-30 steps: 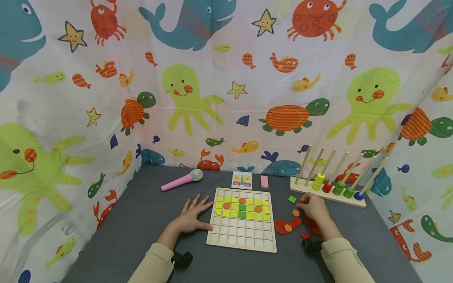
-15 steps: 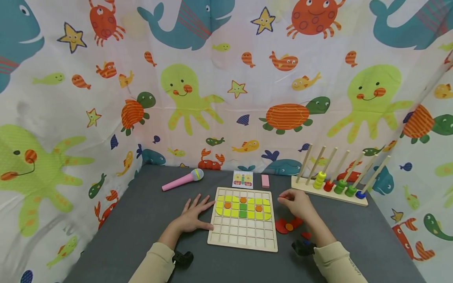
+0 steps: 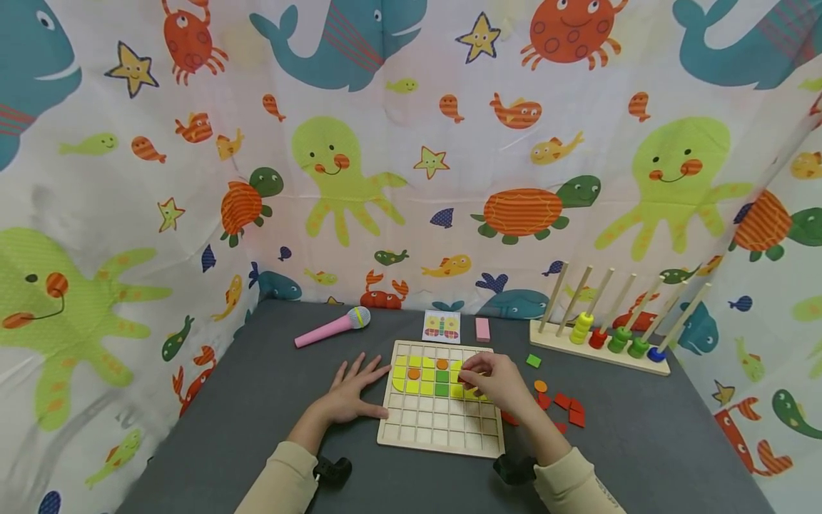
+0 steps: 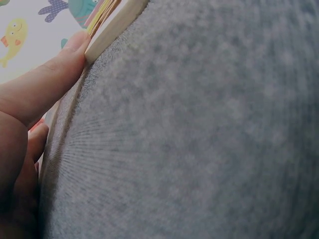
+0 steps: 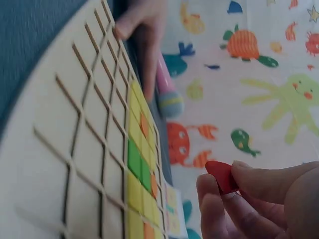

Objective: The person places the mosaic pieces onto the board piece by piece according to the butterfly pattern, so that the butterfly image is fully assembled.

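Observation:
A square wooden grid board lies on the dark tabletop. Yellow, orange and green tiles fill part of its upper half; the lower rows show bare wood. My left hand rests at the board's left edge, fingers spread, its thumb touching the rim in the left wrist view. Over the right part of the board, my right hand pinches a red tile between thumb and fingertips. The right wrist view shows that tile with a rounded edge, held above the board. The hand hides some yellow tiles.
Loose red tiles, an orange disc and a green tile lie right of the board. Behind it are a pattern card, a pink block and a toy microphone. A peg rack stands back right.
My right hand has moved left from the loose pieces to over the board, carrying a red tile. My left hand has stayed at the board's edge.

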A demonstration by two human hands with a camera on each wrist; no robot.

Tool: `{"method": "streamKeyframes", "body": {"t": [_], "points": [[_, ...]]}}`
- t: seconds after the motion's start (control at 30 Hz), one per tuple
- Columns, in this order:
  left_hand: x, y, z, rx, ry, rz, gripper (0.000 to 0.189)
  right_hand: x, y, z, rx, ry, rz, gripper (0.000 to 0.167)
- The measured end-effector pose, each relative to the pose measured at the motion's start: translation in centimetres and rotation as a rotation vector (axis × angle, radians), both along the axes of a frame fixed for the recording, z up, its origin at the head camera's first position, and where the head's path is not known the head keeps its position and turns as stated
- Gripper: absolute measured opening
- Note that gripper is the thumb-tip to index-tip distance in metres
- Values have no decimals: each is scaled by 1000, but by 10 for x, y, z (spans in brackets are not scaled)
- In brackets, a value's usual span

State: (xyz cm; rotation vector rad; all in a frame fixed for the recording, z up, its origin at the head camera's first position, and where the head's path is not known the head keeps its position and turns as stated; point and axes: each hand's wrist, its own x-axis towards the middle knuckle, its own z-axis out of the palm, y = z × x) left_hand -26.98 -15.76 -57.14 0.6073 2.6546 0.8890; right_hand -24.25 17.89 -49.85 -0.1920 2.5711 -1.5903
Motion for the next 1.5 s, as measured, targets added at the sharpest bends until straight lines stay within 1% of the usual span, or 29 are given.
{"method": "streamKeyframes", "body": {"t": [0.1,0.2,0.43,0.57,0.7,0.83,0.93,1.03,1.17,1.27,1.33,1.4,1.5], "points": [[1,1,2,4,6,-2,99,3,-12,-3,6,2,45,12],[1,1,3,1,8,-3,99,3,-25,-7,1,3,74,14],[1,1,5,9,13,-12,99,4,-61,-17,-4,-6,113,12],[1,0,6,2,11,-16,98,1,-79,-27,48,26,128,10],[0,-1,5,16,13,-19,97,-2,-94,-37,111,93,126,8],[-1,-2,4,23,27,-24,97,-5,-105,-43,217,162,118,8],[-1,-1,5,19,30,-27,96,-5,-111,-44,300,206,120,7],[0,-1,6,17,29,-24,96,-4,-116,-41,355,236,131,8],[-1,-2,5,18,34,-18,96,-4,-121,-40,419,232,144,7],[-1,-3,3,16,29,-18,97,-3,-124,-43,440,229,152,5],[-1,-3,1,15,22,-17,98,-1,-123,-42,432,217,154,8],[-1,-3,0,7,12,-20,98,1,-118,-39,415,199,147,12],[-1,-2,0,15,8,-15,98,3,-104,-31,377,175,123,18]]}}
